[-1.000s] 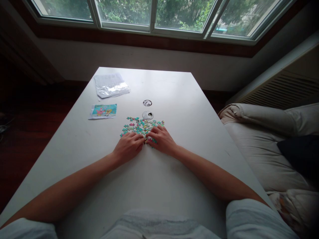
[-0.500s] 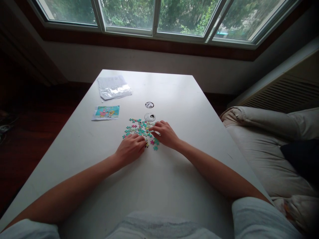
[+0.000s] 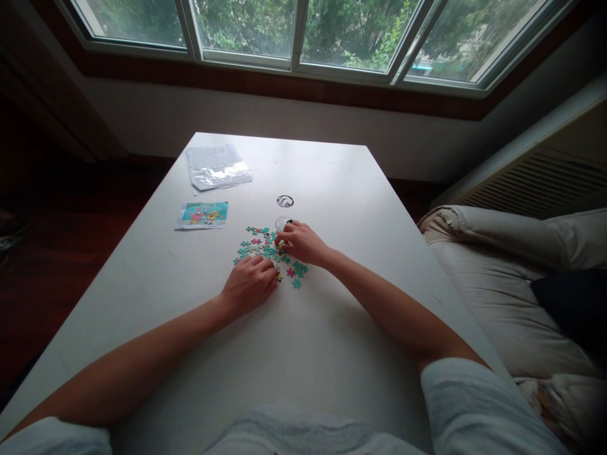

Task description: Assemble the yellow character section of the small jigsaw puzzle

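Note:
Several small teal, pink and yellow puzzle pieces (image 3: 258, 245) lie scattered in a loose heap on the white table (image 3: 303, 328). My left hand (image 3: 249, 284) rests at the near edge of the heap, fingers curled and pinched over a piece I can barely see. My right hand (image 3: 301, 243) reaches across the far side of the heap, its fingertips pinched together on a small piece beside a round clear lid (image 3: 283, 222). A colourful cartoon picture card (image 3: 203, 213) lies to the left of the heap.
A crinkled clear plastic bag on a printed sheet (image 3: 217, 166) lies at the far left of the table. A second small round disc (image 3: 284, 201) sits beyond the lid. A cushioned sofa (image 3: 516, 278) stands along the table's right side, windows behind.
My right hand has moved away from my left, up and leftwards over the heap towards the round lid. My left hand has stayed at the near edge of the pieces.

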The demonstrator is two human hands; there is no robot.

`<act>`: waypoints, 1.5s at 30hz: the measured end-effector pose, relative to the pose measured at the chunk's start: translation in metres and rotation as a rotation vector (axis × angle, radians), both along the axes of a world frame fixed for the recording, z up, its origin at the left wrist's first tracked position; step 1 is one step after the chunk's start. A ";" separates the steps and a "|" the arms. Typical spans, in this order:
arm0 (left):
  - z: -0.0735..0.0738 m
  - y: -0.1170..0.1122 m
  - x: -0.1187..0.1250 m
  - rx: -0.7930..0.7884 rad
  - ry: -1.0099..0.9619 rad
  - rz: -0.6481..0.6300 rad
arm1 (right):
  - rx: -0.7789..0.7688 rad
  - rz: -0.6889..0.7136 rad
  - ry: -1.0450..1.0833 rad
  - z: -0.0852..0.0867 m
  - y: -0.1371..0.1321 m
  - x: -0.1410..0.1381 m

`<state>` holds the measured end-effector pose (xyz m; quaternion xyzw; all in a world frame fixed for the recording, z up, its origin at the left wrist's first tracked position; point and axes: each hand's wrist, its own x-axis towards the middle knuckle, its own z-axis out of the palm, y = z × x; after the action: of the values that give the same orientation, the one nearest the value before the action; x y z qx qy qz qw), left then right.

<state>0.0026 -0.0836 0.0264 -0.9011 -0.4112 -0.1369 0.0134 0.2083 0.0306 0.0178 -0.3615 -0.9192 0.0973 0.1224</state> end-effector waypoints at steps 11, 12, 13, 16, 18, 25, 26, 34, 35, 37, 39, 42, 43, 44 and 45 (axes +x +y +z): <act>-0.004 -0.002 0.001 0.075 -0.015 0.028 | -0.108 0.057 -0.130 0.012 0.008 -0.004; -0.005 -0.002 0.001 0.078 -0.015 0.031 | -0.118 0.065 -0.130 0.013 0.009 -0.004; -0.005 -0.002 0.000 0.080 -0.015 0.033 | -0.126 0.072 -0.129 0.013 0.009 -0.004; -0.005 -0.001 0.000 0.085 -0.016 0.037 | -0.138 0.077 -0.120 0.014 0.010 -0.003; -0.004 -0.002 0.001 0.083 -0.015 0.041 | -0.133 0.074 -0.112 0.014 0.010 -0.002; -0.005 -0.002 0.001 0.067 -0.007 0.049 | -0.112 0.060 -0.112 0.012 0.013 -0.003; -0.005 -0.002 0.001 0.067 -0.006 0.049 | -0.115 0.058 -0.107 0.011 0.014 -0.003; -0.006 0.001 -0.002 0.069 -0.037 0.034 | -0.124 0.072 0.010 -0.004 0.018 0.005; -0.007 0.001 -0.002 0.071 -0.043 0.032 | -0.124 0.069 0.032 -0.006 0.018 0.006; -0.007 0.002 -0.002 0.072 -0.052 0.029 | -0.117 0.059 0.066 -0.009 0.018 0.009; -0.008 0.002 -0.002 0.075 -0.056 0.028 | -0.103 0.057 0.082 -0.011 0.017 0.012; -0.009 0.002 -0.002 0.081 -0.057 0.031 | -0.094 0.072 0.078 -0.010 0.015 0.012; -0.009 0.002 -0.002 0.083 -0.056 0.031 | -0.096 0.073 0.071 -0.010 0.015 0.012; -0.009 0.002 -0.002 0.084 -0.056 0.031 | -0.099 0.071 0.063 -0.008 0.014 0.012; -0.009 0.002 -0.002 0.084 -0.055 0.029 | -0.103 0.067 0.053 -0.007 0.014 0.012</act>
<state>0.0009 -0.0821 0.0175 -0.8895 -0.4185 -0.1786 0.0421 0.2201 0.0450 0.0108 -0.3335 -0.9210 0.1578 0.1248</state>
